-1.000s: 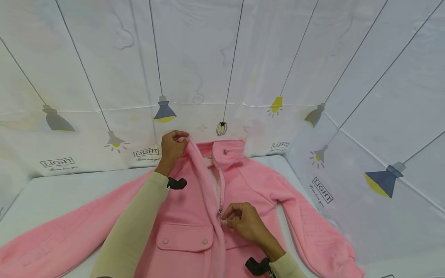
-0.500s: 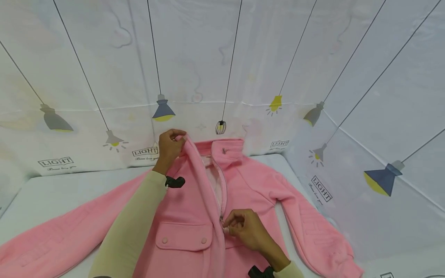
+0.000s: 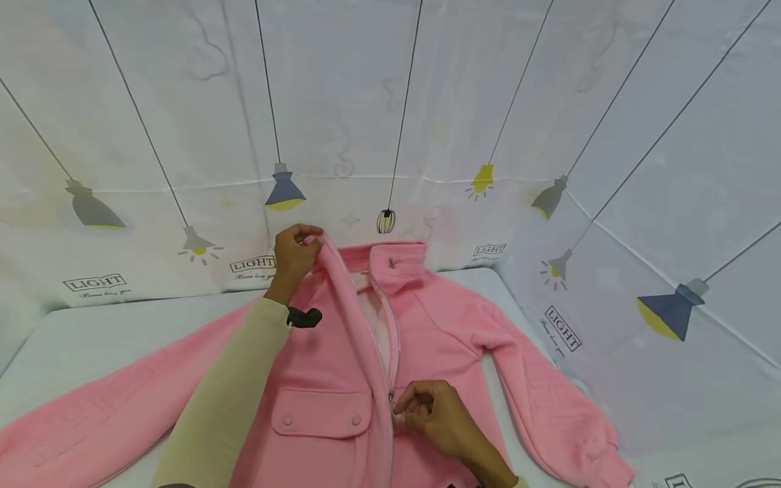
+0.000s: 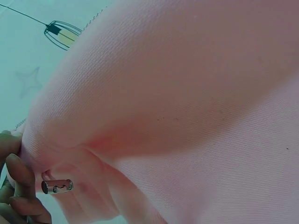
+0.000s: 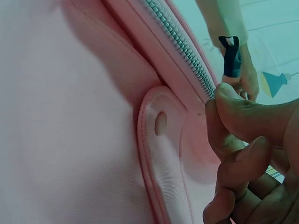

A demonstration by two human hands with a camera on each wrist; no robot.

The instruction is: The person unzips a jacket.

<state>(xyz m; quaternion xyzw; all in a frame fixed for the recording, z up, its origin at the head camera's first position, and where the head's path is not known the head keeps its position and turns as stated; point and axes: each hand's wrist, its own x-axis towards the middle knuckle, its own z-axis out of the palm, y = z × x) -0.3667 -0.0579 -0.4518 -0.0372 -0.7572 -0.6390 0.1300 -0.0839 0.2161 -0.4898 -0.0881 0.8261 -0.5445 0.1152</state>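
Observation:
A pink jacket (image 3: 439, 339) lies front up, its zipper part-way open below the raised collar. My left hand (image 3: 295, 257) pinches the left top edge of the collar and holds that front edge up. In the left wrist view, a small metal cord end (image 4: 58, 186) hangs beside those fingers. Lower down, thumb and forefinger of my right hand (image 3: 434, 415) pinch the zipper pull just under the slider (image 3: 391, 395). The right wrist view shows the metal zipper teeth (image 5: 182, 49) running to those fingertips, which hide the pull.
The jacket's sleeves spread to both sides over a white table (image 3: 122, 332). A buttoned pocket flap (image 3: 321, 412) sits left of the zipper. Behind stands a white wall covering (image 3: 342, 88) printed with hanging lamps.
My right hand has moved down along the jacket front with the zipper slider, and the opening above has lengthened. The left hand keeps its pinch on the collar.

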